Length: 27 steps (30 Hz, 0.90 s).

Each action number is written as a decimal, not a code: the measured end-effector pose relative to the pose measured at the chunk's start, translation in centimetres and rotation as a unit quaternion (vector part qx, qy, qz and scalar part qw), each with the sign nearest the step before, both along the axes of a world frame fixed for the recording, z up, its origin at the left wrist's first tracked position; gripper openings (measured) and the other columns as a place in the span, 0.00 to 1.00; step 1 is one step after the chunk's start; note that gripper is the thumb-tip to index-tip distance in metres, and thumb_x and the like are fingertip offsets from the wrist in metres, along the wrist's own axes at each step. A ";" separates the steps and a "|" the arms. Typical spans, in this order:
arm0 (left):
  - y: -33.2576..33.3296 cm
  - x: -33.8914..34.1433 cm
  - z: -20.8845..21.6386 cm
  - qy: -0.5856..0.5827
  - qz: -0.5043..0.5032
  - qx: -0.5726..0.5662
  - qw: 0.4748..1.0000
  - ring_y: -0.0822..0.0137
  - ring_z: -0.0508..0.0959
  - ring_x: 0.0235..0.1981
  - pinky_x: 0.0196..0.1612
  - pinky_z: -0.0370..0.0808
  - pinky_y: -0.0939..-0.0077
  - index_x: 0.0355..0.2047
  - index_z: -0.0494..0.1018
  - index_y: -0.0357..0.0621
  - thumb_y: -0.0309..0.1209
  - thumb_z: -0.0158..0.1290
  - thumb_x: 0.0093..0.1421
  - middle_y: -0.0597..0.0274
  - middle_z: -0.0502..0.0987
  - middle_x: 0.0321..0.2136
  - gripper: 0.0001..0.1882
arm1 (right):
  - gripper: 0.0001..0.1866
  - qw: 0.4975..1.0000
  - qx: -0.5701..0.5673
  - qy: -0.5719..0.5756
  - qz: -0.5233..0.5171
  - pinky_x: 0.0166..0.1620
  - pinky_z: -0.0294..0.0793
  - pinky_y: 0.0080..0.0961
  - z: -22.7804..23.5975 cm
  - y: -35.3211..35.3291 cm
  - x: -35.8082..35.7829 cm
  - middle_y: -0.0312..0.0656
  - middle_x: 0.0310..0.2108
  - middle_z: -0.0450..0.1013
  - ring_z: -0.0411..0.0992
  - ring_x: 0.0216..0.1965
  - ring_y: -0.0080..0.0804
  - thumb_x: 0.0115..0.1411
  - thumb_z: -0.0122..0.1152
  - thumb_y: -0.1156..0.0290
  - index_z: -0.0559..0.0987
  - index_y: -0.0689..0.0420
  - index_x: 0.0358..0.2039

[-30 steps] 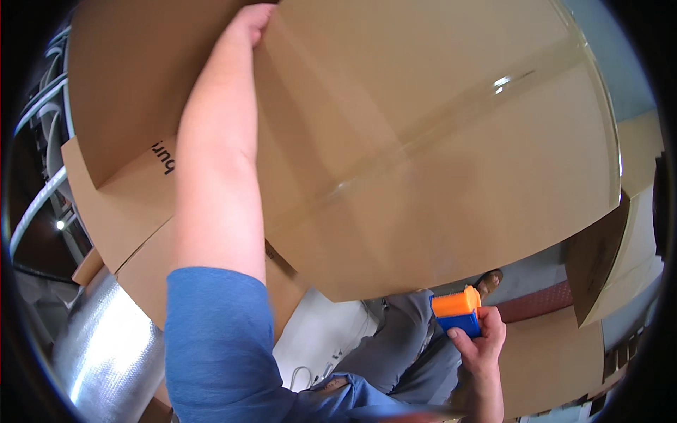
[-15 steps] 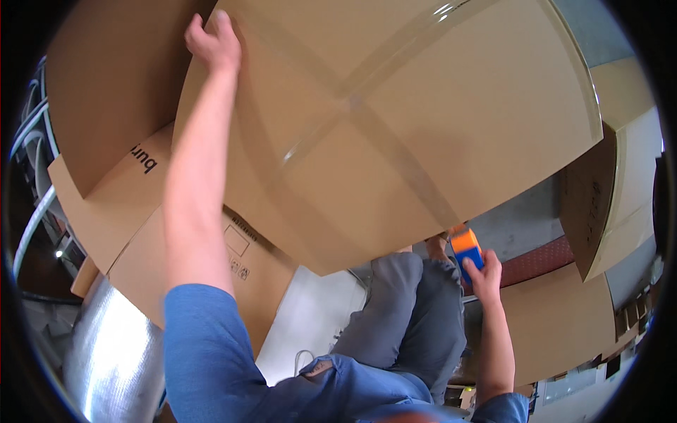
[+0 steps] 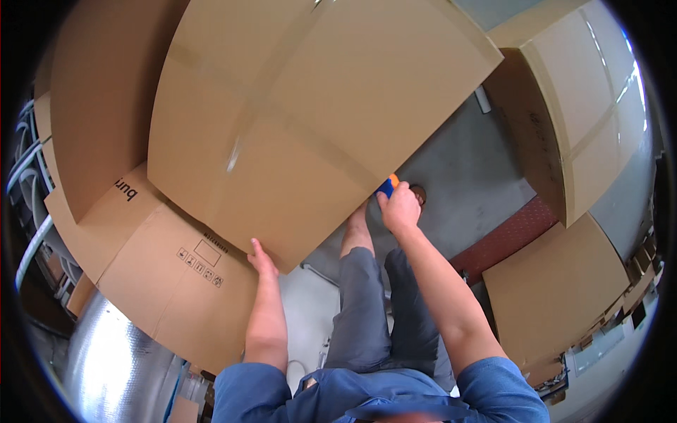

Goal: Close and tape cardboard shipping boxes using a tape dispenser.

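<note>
A large, taped cardboard box (image 3: 303, 134) spanned the upper middle of the view, partly overlapping a printed cardboard panel (image 3: 166, 296) to its lower left. The left hand (image 3: 264, 261) touched the box by its near corner; whether it gripped could not be told. The right hand (image 3: 400, 210) grasped a blue-and-orange hand tool (image 3: 385, 188) at the box's lower right edge.

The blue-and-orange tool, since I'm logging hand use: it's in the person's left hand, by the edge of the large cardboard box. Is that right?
Wrong hand: the head view shows the blue-and-orange tool in the person's right hand, by the edge of the large cardboard box.
</note>
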<state>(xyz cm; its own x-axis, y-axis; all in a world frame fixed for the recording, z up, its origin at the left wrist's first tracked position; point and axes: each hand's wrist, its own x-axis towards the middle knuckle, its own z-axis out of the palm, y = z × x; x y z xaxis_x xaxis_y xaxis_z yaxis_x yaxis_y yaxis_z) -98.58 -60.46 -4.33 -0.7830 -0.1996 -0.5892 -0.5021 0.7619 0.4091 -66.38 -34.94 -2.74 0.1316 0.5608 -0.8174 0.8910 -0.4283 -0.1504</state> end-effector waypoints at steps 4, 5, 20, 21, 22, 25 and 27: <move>-1.6 -1.3 -0.6 0.003 -0.031 0.019 0.999 0.52 0.67 0.60 0.59 0.70 0.55 0.66 0.46 0.31 0.59 0.53 0.61 0.44 0.59 0.64 0.51 | 0.27 0.997 -0.009 0.076 0.020 0.44 0.77 0.46 2.6 -1.0 4.8 0.59 0.36 0.77 0.77 0.41 0.55 0.55 0.66 0.53 0.71 0.65 0.40; -1.2 -0.8 -0.5 0.019 -0.022 -0.011 1.000 0.52 0.69 0.59 0.58 0.71 0.55 0.66 0.48 0.32 0.59 0.53 0.61 0.45 0.61 0.63 0.50 | 0.27 0.997 0.005 0.083 0.011 0.45 0.76 0.46 2.7 -2.2 7.1 0.58 0.36 0.77 0.77 0.41 0.55 0.54 0.67 0.53 0.72 0.65 0.40; 2.1 23.1 1.8 -0.131 0.160 0.147 0.967 0.58 0.76 0.51 0.52 0.76 0.58 0.57 0.65 0.29 0.51 0.54 0.64 0.52 0.73 0.54 0.36 | 0.17 0.939 -0.087 0.105 -0.317 0.21 0.75 0.27 8.5 -16.8 30.1 0.41 0.23 0.72 0.73 0.19 0.29 0.57 0.69 0.67 0.70 0.64 0.31; 2.6 25.0 2.8 -0.171 0.160 0.139 0.962 0.59 0.76 0.51 0.52 0.75 0.59 0.57 0.66 0.31 0.50 0.54 0.64 0.52 0.73 0.53 0.34 | 0.16 0.936 -0.071 0.117 -0.323 0.21 0.75 0.27 9.0 -16.6 29.3 0.41 0.23 0.72 0.73 0.19 0.28 0.58 0.68 0.67 0.69 0.63 0.32; 2.3 26.8 3.6 -0.209 0.164 0.129 0.956 0.60 0.76 0.51 0.52 0.75 0.60 0.58 0.66 0.32 0.49 0.55 0.64 0.53 0.74 0.53 0.33 | 0.16 0.934 -0.059 0.129 -0.328 0.21 0.75 0.26 9.5 -16.6 28.6 0.41 0.23 0.72 0.72 0.19 0.27 0.58 0.68 0.67 0.69 0.62 0.33; 0.3 30.8 4.4 -0.229 0.015 0.168 0.959 0.61 0.76 0.49 0.47 0.75 0.64 0.57 0.67 0.38 0.55 0.54 0.62 0.55 0.74 0.52 0.35 | 0.14 0.907 -0.052 0.227 -0.352 0.22 0.75 0.25 11.4 -14.3 25.0 0.41 0.24 0.73 0.73 0.19 0.27 0.61 0.65 0.68 0.68 0.61 0.35; 1.6 29.5 6.4 -0.224 -0.002 0.168 0.960 0.64 0.78 0.45 0.42 0.76 0.68 0.53 0.70 0.38 0.56 0.55 0.61 0.56 0.76 0.48 0.34 | 0.14 0.903 -0.073 0.270 -0.325 0.26 0.76 0.24 13.0 -11.6 22.0 0.41 0.25 0.74 0.74 0.22 0.27 0.61 0.65 0.70 0.68 0.61 0.35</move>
<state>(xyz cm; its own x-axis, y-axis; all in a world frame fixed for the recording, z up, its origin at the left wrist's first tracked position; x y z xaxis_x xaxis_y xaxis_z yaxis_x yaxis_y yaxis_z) -69.12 -58.89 2.09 -0.4369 0.0628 -0.8973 -0.6821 0.6272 0.3760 -44.39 -46.58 10.24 -0.0451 0.3901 -0.9197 0.2575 -0.8849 -0.3880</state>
